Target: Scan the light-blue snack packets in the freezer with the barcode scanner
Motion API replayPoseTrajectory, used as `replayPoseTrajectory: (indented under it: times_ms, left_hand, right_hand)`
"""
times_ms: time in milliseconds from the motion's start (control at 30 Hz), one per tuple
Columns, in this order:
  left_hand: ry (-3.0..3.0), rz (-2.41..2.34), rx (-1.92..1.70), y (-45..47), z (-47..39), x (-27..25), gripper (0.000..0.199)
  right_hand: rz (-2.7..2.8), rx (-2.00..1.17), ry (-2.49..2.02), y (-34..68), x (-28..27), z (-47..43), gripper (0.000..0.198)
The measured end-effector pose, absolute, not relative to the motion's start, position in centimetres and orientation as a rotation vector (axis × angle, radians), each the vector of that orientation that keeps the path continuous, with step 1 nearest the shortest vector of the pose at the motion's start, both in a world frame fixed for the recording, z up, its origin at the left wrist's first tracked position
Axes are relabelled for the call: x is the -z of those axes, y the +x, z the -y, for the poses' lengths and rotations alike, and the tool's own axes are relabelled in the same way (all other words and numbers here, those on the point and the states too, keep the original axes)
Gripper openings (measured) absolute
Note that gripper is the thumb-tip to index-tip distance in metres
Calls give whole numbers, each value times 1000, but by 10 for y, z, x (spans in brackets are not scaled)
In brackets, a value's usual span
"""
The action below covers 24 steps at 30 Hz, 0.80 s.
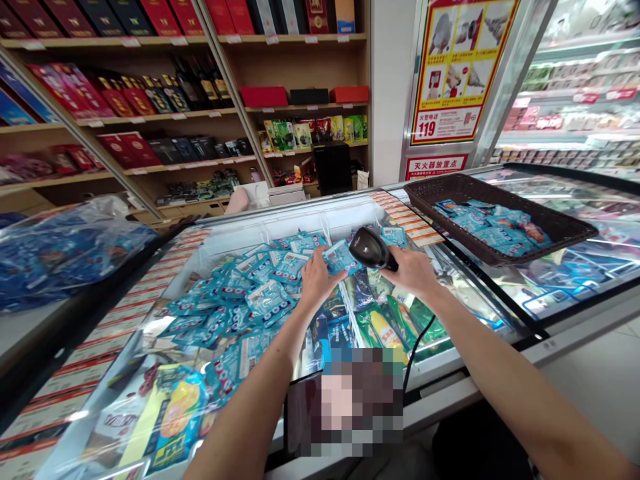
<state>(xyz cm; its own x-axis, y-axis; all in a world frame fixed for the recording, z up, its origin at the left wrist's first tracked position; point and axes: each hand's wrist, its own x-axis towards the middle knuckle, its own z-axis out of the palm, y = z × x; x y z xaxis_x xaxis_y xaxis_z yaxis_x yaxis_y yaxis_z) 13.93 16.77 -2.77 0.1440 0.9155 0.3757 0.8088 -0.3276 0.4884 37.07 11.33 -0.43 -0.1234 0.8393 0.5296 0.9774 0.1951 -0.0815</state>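
My left hand [320, 277] grips a blue snack packet [340, 257] by its edge, above the glass-topped freezer [235, 230]. Close to that packet, my right hand [413, 270] is wrapped round the handle of a black barcode scanner [371, 248], whose head points toward the packet. A black cable [416, 347] runs down from the scanner. Under and left of my left hand lies a heap of similar blue packets [270, 300]. Green and yellow ice cream packs [385, 327] lie below my right hand.
A brown wicker basket [575, 230] with several blue packets stands at the right. A clear bag of blue packets [75, 253] lies at the left. A dark tablet-like device [303, 413] sits at the front edge. Shelves [300, 40] of boxes stand behind.
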Motion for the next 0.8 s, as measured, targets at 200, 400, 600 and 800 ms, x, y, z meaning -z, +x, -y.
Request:
replayPoseTrajectory:
  times_ms: [200,400,600,800]
  left_hand:
    - [1970,-1499,-1277,132,-173,26,61]
    - [1936,-1444,-1256,132,-174,31,54]
    - [2011,-1422,-1246,131,-175,34,25]
    - [2031,-1460,-1267,133,-173,31,19]
  right_hand:
    - [2066,368,-1600,370,5,-111,34]
    - [2117,357,-1479,370,7,-110,36]
    - [2154,367,-1374,367,7,-108,31]
    - [2190,368,-1304,365,7,-106,31]
